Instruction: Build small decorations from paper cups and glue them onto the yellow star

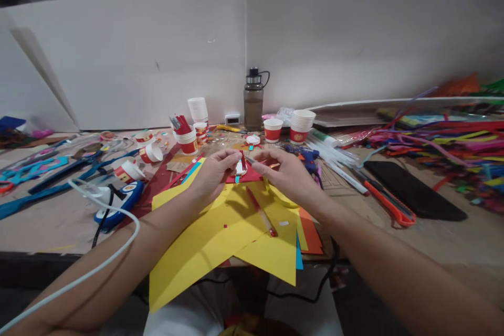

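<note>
Between thumb and fingers, my left hand pinches a small red paper piece that has slits cut into its lower edge. Close beside it, my right hand is closed around a small tool with a pointed grey tip, probably scissors; most of it is hidden by the fingers. Behind the red piece is a small white shape with a blue tab. Below the hands lie yellow paper sheets, with a red pen on top and a yellow tape roll partly under my right wrist.
A bottle stands at the back among paper cups. On the right are an orange cutter, a black phone, a blue glue gun and pipe cleaners. A white cable crosses my left forearm.
</note>
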### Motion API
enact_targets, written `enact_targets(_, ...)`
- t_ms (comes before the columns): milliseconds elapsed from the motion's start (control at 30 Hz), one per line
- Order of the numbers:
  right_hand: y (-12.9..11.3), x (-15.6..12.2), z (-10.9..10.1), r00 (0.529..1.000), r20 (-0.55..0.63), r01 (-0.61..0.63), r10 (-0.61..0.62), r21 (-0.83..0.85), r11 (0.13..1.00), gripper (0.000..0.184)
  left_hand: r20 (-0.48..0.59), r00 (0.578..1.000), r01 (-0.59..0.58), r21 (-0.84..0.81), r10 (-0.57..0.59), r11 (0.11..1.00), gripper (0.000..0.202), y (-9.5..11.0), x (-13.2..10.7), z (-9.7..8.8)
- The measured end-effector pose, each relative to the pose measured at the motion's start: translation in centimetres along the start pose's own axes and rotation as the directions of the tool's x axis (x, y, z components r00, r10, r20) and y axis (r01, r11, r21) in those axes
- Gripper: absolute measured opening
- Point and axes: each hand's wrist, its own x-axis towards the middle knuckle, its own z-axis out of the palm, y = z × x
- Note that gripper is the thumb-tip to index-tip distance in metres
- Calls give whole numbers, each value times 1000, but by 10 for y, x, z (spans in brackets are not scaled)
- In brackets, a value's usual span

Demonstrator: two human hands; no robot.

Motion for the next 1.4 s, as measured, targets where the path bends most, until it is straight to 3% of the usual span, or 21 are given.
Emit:
enact_targets(133,-3,2,12,999,-32,-7,11,104,995,21,44,999,5,-4,-5,1000,17,-2,-4,6)
enact_targets(300,-3,5,18,999,29,-42,36,214,976,18,28,999,22,6,-22,1000,19,-7,-5,9)
enact_targets(400,1,9,14,994,57,-99,88,222,970,18,41,999,25,29,-26,999,22,-8,-5,9)
enact_targets(500,12,17,1,989,52,-148,142,154,977,20,-3,1000,-25,196,26,980,31,-7,-1,3)
enact_targets(600,26,26,-15,980,30,-196,197,-22,980,19,-62,988,-96,480,143,872,32,-7,9,-11)
enact_targets(667,35,31,-23,975,9,-216,222,-195,957,17,-94,979,-81,636,181,767,29,-8,17,-23)
enact_targets(767,45,35,-27,963,48,-227,266,-390,892,16,-103,983,-9,804,154,594,30,-10,27,-37)
enact_targets(833,50,37,-27,954,54,-244,295,-430,869,14,-80,989,7,867,125,497,31,-11,31,-41)
enact_targets(1000,57,44,-23,943,88,-250,321,-452,856,14,-45,999,31,889,19,457,29,-12,33,-41)
enact_targets(1200,62,58,-19,927,140,-238,347,-496,835,12,-87,994,63,944,61,323,19,-18,41,-42)
enact_targets(1400,65,71,-16,903,195,-230,383,-534,814,12,-57,998,44,953,33,299,9,-19,43,-44)
